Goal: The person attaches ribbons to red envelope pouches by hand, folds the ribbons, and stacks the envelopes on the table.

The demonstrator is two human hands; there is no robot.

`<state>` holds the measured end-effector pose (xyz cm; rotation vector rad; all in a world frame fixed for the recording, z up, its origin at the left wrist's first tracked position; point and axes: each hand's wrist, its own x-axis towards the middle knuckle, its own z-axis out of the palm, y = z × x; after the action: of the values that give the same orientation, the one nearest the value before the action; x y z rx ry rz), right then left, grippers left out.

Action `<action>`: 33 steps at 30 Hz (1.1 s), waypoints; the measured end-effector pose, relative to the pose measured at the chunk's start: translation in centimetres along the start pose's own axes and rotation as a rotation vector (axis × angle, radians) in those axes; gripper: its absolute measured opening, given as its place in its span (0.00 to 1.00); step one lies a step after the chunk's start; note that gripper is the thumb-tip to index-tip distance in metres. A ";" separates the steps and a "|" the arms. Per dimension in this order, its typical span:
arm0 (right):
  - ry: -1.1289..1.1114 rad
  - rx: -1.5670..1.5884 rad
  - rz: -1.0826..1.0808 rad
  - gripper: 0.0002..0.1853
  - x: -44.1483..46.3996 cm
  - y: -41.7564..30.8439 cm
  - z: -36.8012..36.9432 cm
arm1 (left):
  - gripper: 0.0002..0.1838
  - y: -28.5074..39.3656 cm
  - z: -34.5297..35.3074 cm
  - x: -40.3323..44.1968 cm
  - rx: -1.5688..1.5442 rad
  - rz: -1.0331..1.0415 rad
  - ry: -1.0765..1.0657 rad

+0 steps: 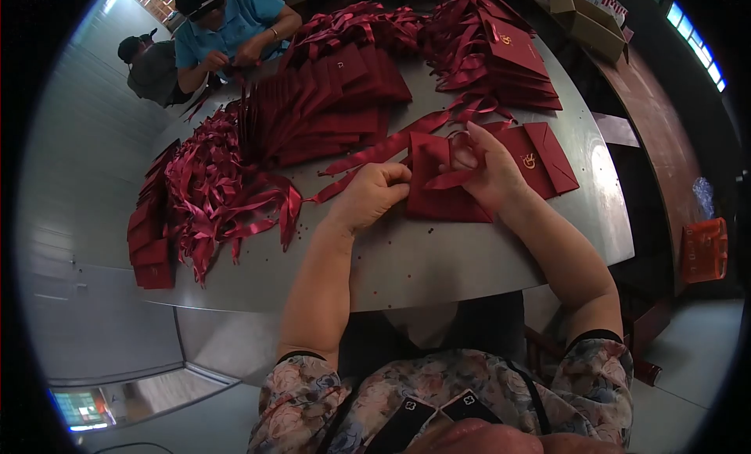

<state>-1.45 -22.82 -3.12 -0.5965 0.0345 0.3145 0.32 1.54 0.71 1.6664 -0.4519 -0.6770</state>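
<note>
A dark red paper bag (450, 204) lies on the metal table (313, 286) in front of me. At its left edge is my left hand (374, 194), fingers curled into a pinch; what is between the fingertips is too small to make out. My right hand (491, 171) is over the bag's right side, fingers bent around a red ribbon (452, 179). Just right of that hand lies another red bag (540, 161) with a gold logo. A long red ribbon (375, 153) stretches left from the bags.
Stacked red bags (313, 110) and a heap of ribbons (207, 180) cover the left and middle. More bags (516, 55) stand at the back right. A person (227, 35) in blue works across the table; another person (149, 67) is behind. A cardboard box (587, 24) sits far right.
</note>
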 end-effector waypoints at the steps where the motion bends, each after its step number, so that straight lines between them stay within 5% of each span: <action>1: -0.067 0.045 0.022 0.17 0.3 0.0 -0.7 | 0.08 0.1 0.0 0.0 0.119 0.085 0.018; 6: -0.043 0.032 0.060 0.18 0.1 0.6 0.1 | 0.07 -0.9 -1.3 0.6 0.528 0.221 0.044; 8: 0.219 -0.093 -0.027 0.20 0.0 1.3 1.2 | 0.05 -1.6 -2.1 0.7 0.748 0.301 0.096; 18: 0.089 -0.175 -0.075 0.10 0.0 2.0 1.6 | 0.06 -1.8 -4.9 -0.3 0.927 0.059 0.465; 24: 0.111 -0.270 -0.083 0.16 -0.2 2.0 1.5 | 0.13 0.2 -3.8 -0.8 0.449 0.228 0.384; 27: 0.116 -0.256 -0.076 0.15 -0.3 2.0 1.7 | 0.18 -0.5 -2.9 -0.4 0.697 0.298 0.340; 33: 0.152 -0.285 -0.086 0.12 -0.6 2.1 2.6 | 0.11 -2.3 -3.4 1.2 0.668 0.230 0.317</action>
<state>-2.82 -19.89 -2.04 -0.9017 0.1117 0.1911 3.27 3.76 -1.43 2.2534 -0.6713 -0.0722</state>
